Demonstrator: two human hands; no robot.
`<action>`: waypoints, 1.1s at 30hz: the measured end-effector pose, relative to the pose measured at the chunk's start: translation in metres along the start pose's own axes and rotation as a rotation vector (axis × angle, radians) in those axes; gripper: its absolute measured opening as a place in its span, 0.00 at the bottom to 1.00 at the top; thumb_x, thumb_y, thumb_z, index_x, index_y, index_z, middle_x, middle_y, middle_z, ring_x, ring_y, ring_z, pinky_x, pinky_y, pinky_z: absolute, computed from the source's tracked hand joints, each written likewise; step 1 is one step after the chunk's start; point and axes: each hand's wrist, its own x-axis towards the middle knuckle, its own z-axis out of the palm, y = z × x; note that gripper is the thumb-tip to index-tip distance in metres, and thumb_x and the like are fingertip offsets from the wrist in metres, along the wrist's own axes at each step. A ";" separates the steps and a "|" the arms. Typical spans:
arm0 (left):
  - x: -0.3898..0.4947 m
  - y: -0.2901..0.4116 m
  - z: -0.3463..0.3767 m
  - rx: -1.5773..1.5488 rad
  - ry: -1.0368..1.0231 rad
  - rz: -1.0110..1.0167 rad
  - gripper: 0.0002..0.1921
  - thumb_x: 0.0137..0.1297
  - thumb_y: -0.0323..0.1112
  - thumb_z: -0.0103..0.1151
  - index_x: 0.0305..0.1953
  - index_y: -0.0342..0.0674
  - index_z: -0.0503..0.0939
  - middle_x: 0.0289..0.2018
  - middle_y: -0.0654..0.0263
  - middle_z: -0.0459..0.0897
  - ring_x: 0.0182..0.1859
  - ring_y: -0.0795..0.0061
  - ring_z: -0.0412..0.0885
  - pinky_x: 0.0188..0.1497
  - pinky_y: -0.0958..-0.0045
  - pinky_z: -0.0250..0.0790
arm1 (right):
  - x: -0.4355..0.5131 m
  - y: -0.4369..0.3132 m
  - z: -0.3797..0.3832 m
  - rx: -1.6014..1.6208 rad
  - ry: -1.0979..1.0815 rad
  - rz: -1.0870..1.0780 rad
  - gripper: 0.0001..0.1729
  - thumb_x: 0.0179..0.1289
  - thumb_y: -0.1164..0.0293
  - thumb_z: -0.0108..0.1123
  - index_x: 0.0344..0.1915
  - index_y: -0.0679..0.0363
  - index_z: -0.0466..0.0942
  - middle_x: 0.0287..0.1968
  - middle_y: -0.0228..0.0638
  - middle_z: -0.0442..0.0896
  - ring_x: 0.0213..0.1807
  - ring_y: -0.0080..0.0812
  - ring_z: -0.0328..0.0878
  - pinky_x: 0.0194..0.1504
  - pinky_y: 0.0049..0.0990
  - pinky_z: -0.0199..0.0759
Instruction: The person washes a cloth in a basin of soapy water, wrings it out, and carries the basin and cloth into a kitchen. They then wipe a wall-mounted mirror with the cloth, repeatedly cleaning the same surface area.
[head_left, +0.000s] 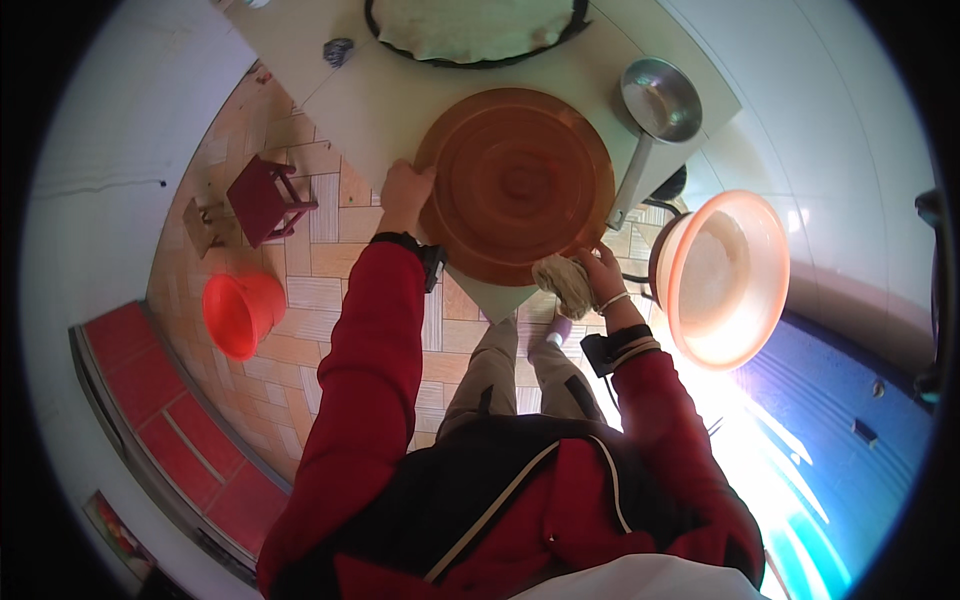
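A large round brown lid or tray (517, 184), ringed with shallow ridges, is in front of me above the near corner of the pale table. My left hand (407, 191) grips its left rim. At its lower right rim is my right hand (602, 276), which holds a crumpled beige cloth (564, 285). The fingertips of that hand seem to touch the rim as well, though the cloth hides part of the contact. A metal saucepan (661, 101) sits to the right of the lid, its long handle pointing toward me.
At the table's (360, 112) far side lies a dark round pan (480, 64) with a pale sheet over it, near a dark scouring pad (338, 52). A pink basin (727, 281) stands at right. On the tiled floor are a red bucket (240, 315) and a dark red stool (266, 199).
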 end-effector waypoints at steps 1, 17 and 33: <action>0.005 -0.004 -0.002 -0.164 -0.094 -0.053 0.24 0.50 0.48 0.60 0.38 0.31 0.74 0.35 0.52 0.79 0.38 0.56 0.78 0.41 0.62 0.69 | -0.003 -0.002 0.004 0.027 0.057 0.013 0.30 0.59 0.69 0.54 0.56 0.74 0.59 0.40 0.44 0.78 0.40 0.31 0.77 0.39 0.24 0.72; -0.195 -0.089 -0.190 -1.188 -0.249 0.057 0.29 0.61 0.39 0.52 0.61 0.39 0.57 0.57 0.58 0.66 0.59 0.66 0.64 0.58 0.64 0.63 | -0.079 -0.032 0.045 -0.101 -0.570 -0.317 0.30 0.51 0.60 0.59 0.51 0.65 0.69 0.45 0.45 0.75 0.46 0.36 0.74 0.48 0.30 0.68; -0.189 0.174 -0.039 -0.874 -1.451 0.715 0.28 0.61 0.41 0.54 0.59 0.35 0.61 0.57 0.62 0.67 0.58 0.65 0.66 0.60 0.63 0.57 | -0.353 0.027 -0.143 0.263 0.567 -0.371 0.31 0.51 0.58 0.57 0.52 0.67 0.70 0.48 0.44 0.75 0.49 0.34 0.73 0.51 0.27 0.66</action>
